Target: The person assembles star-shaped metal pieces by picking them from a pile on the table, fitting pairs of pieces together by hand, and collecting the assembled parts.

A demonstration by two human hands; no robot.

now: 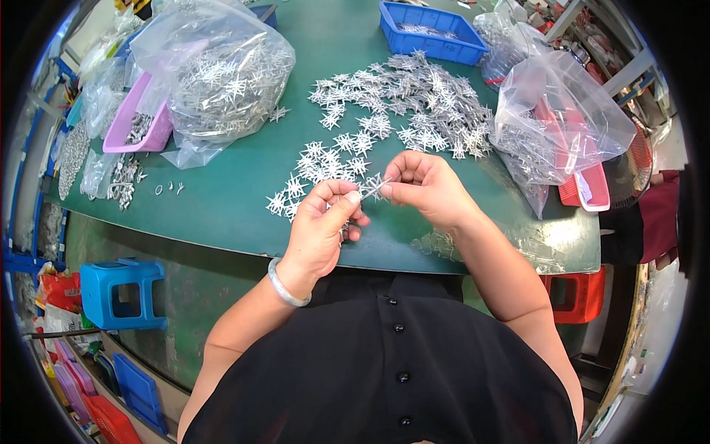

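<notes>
Between my two hands is a small silvery metal star-shaped piece [374, 186] with thin spiky arms. My left hand [325, 226], a pale bangle on its wrist, pinches it from the left between thumb and forefinger. From the right, the thumb and forefinger of my right hand [425, 189] close on the tip of one of its arms. Just beyond my hands a loose trail of similar star pieces [322, 164] lies on the green tabletop [237, 189]. It runs back to a larger heap of them [436, 100].
A clear bag full of star pieces [229, 89] stands at the left beside a purple basket [151, 133]. Back right are a blue tray [436, 37] and another clear bag [532, 133] by a red basket [595, 189]. Blue [122, 294] and red stools [577, 297] stand below the table.
</notes>
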